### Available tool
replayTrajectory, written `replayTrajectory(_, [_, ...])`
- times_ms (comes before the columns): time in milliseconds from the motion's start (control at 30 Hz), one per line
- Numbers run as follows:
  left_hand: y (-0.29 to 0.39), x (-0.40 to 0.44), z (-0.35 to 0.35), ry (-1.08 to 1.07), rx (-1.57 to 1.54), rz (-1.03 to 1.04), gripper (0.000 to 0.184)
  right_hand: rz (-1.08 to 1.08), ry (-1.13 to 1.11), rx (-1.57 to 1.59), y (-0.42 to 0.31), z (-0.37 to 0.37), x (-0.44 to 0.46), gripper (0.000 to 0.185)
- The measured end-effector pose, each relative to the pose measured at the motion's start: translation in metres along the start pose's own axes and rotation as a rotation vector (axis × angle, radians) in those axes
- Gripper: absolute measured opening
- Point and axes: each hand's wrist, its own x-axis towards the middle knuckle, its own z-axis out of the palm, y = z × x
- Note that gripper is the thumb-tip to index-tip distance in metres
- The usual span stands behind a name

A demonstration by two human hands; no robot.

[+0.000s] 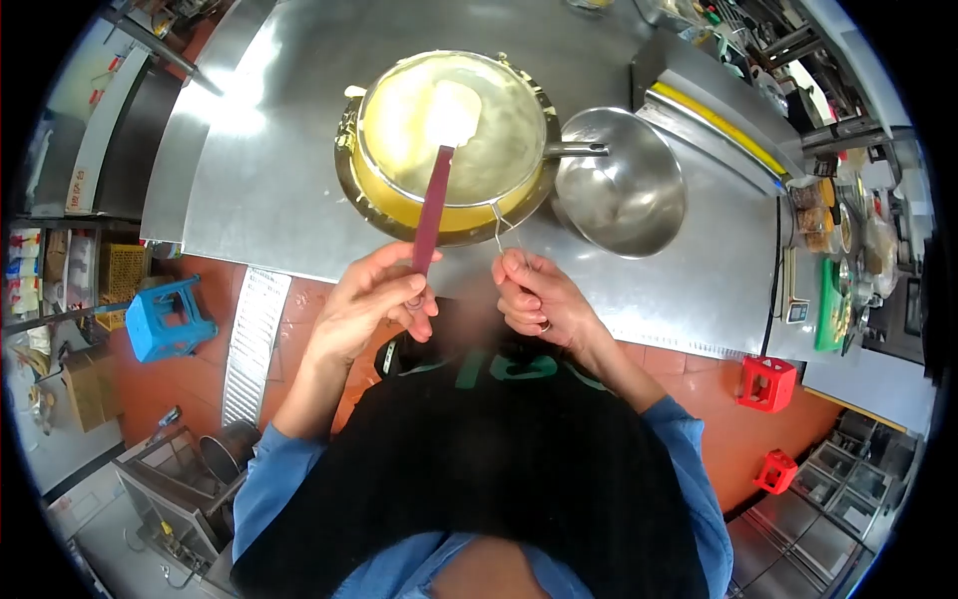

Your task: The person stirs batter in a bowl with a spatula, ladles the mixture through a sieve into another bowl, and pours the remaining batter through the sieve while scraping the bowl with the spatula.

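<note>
A fine-mesh sieve point(509, 150) sits over a metal bowl point(351, 192) with pale yellow mixture in it and smears around the rim. My left hand point(384, 299) is closed around the maroon handle of a spatula point(433, 205), whose pale head lies inside the sieve. Below the sieve's near rim, my right hand point(539, 299) pinches the lower end of the wire hook point(502, 226) that sticks out from the rim. The sieve's metal handle points right, over the edge of a second steel bowl point(624, 190).
The bowls stand on a steel worktable point(269, 190). A steel unit with a yellow strip point(714, 125) borders it at the back right. On the red floor are a blue stool point(168, 317) at left and a red stool point(766, 384) at right. A green board point(830, 304) lies farther right.
</note>
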Motion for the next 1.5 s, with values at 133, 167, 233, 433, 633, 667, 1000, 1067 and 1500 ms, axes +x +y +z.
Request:
replayTrajectory(133, [-0.004,-0.006,0.014,0.11,-0.028,0.048,0.035,0.004,-0.03,-0.069,-0.003,0.0,-0.005,0.025])
replayTrajectory(167, [-0.005,-0.007,0.017,0.112,-0.02,0.063,0.036,0.006,-0.031,-0.08,-0.005,0.001,-0.006,0.025])
replayTrajectory(233, [-0.009,-0.009,0.02,0.129,-0.053,0.082,0.037,0.014,0.002,-0.101,-0.007,0.003,-0.007,0.025])
replayTrajectory(433, [-0.065,-0.008,0.004,0.124,0.006,-0.136,0.037,0.044,-0.031,-0.099,-0.021,0.008,-0.013,0.026])
replayTrajectory(633, [-0.101,0.051,0.028,0.235,-0.296,-0.056,0.033,0.067,-0.106,-0.068,-0.036,0.013,-0.016,0.026])
replayTrajectory(667, [-0.103,0.059,0.029,0.251,-0.363,-0.006,0.034,0.083,-0.093,-0.061,-0.037,0.014,-0.017,0.025])
replayTrajectory(1000, [-0.104,0.081,0.096,0.207,-0.251,0.085,0.023,0.118,-0.151,-0.113,-0.051,0.029,-0.015,0.026])
replayTrajectory(1067, [-0.106,0.093,0.11,0.215,-0.243,0.125,0.023,0.088,-0.194,-0.105,-0.049,0.025,-0.011,0.029])
replayTrajectory(1500, [-0.117,0.14,0.14,0.371,-0.37,0.231,0.02,0.106,-0.183,-0.198,-0.072,0.032,-0.028,0.028])
